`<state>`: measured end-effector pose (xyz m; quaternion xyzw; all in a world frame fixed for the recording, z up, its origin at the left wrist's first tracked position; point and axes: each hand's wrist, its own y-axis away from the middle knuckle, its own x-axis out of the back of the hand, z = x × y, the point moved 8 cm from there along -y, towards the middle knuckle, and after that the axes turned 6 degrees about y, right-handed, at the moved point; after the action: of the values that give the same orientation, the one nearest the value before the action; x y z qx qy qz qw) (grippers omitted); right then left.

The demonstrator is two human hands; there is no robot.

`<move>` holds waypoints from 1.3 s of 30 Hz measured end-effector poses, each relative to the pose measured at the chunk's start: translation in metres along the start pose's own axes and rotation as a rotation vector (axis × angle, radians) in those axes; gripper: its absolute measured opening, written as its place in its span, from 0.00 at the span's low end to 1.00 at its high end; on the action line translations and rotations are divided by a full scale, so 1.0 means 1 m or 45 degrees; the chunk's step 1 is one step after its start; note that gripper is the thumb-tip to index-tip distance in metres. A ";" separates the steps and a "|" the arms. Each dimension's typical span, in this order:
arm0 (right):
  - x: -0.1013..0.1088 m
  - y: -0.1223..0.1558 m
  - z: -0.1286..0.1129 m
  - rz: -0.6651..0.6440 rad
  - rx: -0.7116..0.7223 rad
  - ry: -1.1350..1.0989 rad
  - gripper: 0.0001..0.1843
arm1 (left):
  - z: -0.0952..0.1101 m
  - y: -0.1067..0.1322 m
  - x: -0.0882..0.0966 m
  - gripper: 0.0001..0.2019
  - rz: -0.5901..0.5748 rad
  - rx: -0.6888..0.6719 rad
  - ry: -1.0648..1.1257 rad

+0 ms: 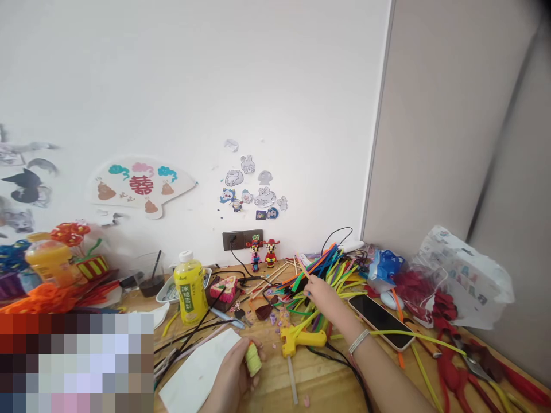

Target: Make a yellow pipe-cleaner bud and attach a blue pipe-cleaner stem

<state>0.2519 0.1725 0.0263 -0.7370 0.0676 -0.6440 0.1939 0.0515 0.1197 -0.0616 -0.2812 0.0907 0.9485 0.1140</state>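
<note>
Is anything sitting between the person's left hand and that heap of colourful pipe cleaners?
Yes. A yellow hot glue gun lies on the wooden table between the left hand, which holds a yellow-green roll, and the pipe cleaners.

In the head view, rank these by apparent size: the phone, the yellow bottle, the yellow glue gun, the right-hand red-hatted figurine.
Largest: the phone. Next, too close to rank: the yellow bottle and the yellow glue gun. Smallest: the figurine.
</note>
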 end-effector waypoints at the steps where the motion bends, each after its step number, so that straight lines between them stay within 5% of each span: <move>1: 0.007 -0.001 -0.005 0.049 0.028 -0.081 0.07 | 0.000 0.001 -0.001 0.13 0.005 -0.006 -0.005; 10: 0.065 0.004 -0.028 0.501 0.169 -0.893 0.08 | 0.008 0.013 -0.008 0.16 0.068 -0.023 -0.054; 18: 0.074 0.006 0.031 0.772 -0.024 -1.756 0.15 | 0.008 0.014 -0.006 0.16 0.127 -0.003 -0.070; 24: 0.059 0.010 0.087 0.834 -0.169 -2.272 0.16 | 0.006 0.013 -0.004 0.15 0.138 0.012 -0.079; 28: 0.055 0.016 0.108 0.849 -0.248 -2.495 0.16 | 0.005 0.013 -0.002 0.15 0.139 0.017 -0.099; 39: 0.103 0.029 0.106 1.104 -0.104 -2.670 0.20 | 0.007 0.013 -0.003 0.15 0.130 0.005 -0.152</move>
<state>0.3759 0.1306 0.1003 -0.8331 0.1422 0.4147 0.3372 0.0472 0.1086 -0.0532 -0.2191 0.1000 0.9679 0.0714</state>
